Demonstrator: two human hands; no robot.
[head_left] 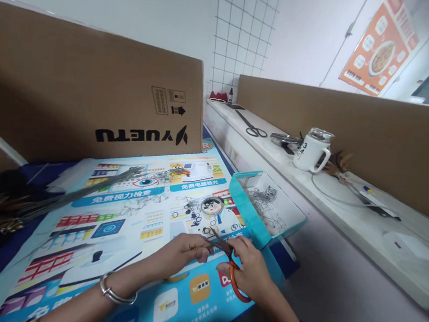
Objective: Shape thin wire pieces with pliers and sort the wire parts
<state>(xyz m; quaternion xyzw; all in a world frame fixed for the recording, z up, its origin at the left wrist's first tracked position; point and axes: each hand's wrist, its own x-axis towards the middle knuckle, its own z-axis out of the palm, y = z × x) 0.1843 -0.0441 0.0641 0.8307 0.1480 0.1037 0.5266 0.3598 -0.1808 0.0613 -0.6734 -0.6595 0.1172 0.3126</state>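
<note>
My right hand [247, 268] grips a pair of scissors [232, 279] with orange handles, the dark blades pointing left and slightly apart. Close to the blades, my left hand [189, 248] is closed in a pinch, its fingertips meeting at the blade end. What it pinches is too small to make out. Just beyond both hands lie small dark loops and bits [195, 217] scattered on the printed sheet [152, 256]. A turquoise-edged open box [249, 212] beyond my right hand holds a tangle of thin wire pieces [266, 199].
Long thin wires with a feathery brown bundle [0, 211] lie at the left. A large cardboard panel [93, 83] stands behind. Along the right runs a white ledge [347, 199] carrying a white mug [311, 151], larger black scissors [253, 128] and a cable.
</note>
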